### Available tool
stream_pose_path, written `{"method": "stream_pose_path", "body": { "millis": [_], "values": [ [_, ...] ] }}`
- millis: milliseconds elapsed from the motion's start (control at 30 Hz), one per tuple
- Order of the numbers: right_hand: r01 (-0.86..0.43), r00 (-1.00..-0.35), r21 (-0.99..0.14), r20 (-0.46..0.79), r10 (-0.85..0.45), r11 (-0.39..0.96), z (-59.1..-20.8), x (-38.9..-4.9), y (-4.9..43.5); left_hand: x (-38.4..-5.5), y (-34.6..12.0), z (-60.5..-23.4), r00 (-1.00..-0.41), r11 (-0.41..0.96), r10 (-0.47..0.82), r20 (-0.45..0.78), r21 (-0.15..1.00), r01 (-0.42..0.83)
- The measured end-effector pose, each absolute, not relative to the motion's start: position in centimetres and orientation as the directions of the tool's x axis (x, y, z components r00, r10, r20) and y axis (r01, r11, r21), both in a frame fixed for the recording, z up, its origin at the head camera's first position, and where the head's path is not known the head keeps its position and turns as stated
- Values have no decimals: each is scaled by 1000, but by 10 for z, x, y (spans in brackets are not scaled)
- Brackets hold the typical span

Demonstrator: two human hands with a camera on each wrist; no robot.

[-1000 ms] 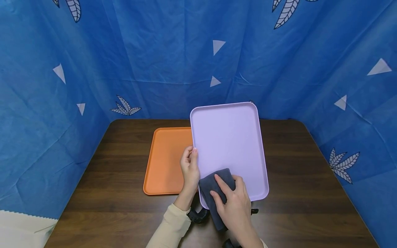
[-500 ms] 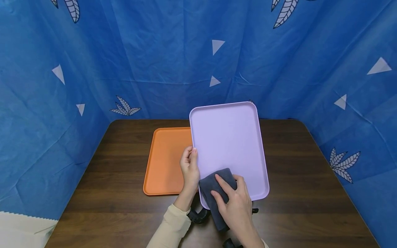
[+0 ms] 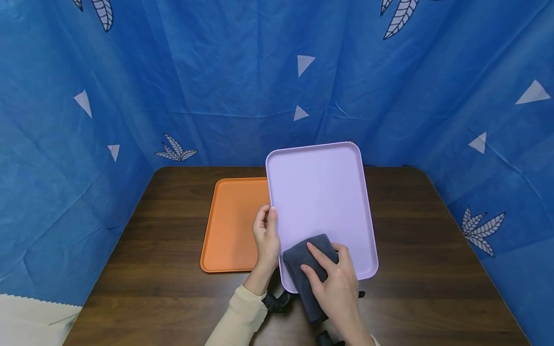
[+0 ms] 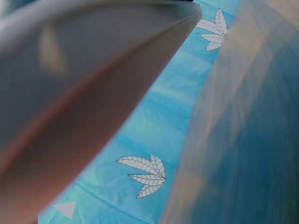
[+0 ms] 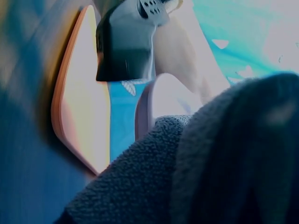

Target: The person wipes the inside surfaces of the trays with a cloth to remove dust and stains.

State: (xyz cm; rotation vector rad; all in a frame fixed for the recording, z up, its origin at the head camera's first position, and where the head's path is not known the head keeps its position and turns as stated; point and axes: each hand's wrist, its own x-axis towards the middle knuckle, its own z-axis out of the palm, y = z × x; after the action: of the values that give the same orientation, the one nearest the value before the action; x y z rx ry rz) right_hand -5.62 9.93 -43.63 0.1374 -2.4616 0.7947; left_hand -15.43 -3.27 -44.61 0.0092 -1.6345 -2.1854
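Note:
A lilac rectangular tray (image 3: 318, 192) is held up at a tilt above the table in the head view. My left hand (image 3: 266, 238) grips its left edge, thumb on the near side. With my right hand (image 3: 337, 281) I hold a folded dark grey cloth (image 3: 303, 257) against the tray's lower left part. The cloth's lower end hangs past the tray's bottom rim. In the right wrist view the cloth (image 5: 140, 172) fills the lower part, beside a corner of the lilac tray (image 5: 170, 95). The left wrist view is mostly filled by a blurred, close surface.
An orange tray (image 3: 231, 226) lies flat on the dark wooden table (image 3: 169, 250), partly covered by the lilac tray and left hand. A blue patterned curtain (image 3: 225, 86) hangs round the back and sides. Black camera mounts (image 3: 277, 302) sit at the wrists.
My right hand and the cloth have shifted slightly to the right along the lower part of the lilac tray. The left hand keeps its grip, and the orange tray has stayed put.

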Motion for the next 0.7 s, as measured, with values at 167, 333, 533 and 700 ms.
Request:
{"method": "stream_pose_path", "body": {
  "millis": [167,333,533,700],
  "values": [
    [-214,-849,-537,515,116,816,-434,-58,110,-154,-34,-446,-917,-234,-321,236,919,318],
    [-135,-854,-553,486,187,822,-431,-60,128,-154,-35,-445,-917,-226,-318,240,920,319],
    [3,-860,-581,413,298,814,-430,-61,151,-155,-36,-445,-915,-217,-321,243,922,321],
    [60,-856,-599,381,350,798,-430,-62,160,-155,-36,-446,-908,-202,-343,242,925,323]
  ]
}}
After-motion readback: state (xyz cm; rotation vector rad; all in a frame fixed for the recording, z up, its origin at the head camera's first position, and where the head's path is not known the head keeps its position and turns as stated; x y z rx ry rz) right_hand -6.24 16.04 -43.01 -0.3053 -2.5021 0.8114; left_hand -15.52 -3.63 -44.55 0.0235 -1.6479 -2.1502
